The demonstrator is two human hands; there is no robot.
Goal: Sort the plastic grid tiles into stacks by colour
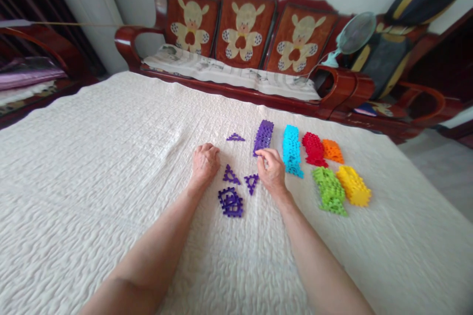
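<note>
My left hand (206,163) rests on the white quilt with its fingers curled in, and nothing shows in it. At the near end of a row of purple interlocking tiles (263,134), my right hand (272,170) has thumb and forefinger closed on the end tile. Between my hands lie a purple triangle tile (231,175) and a second, smaller-looking purple triangle (252,183). Another flat purple triangle (235,137) lies farther away, beyond my left hand. Closer to me is a small overlapping pile of purple square-framed tiles (231,203).
Right of my right hand stand rows of blue tiles (292,150), red tiles (314,148), orange tiles (333,151), green tiles (328,189) and yellow tiles (354,186). Past the quilt's (111,157) far edge is a wooden sofa (221,84) with bear cushions and a fan (355,33).
</note>
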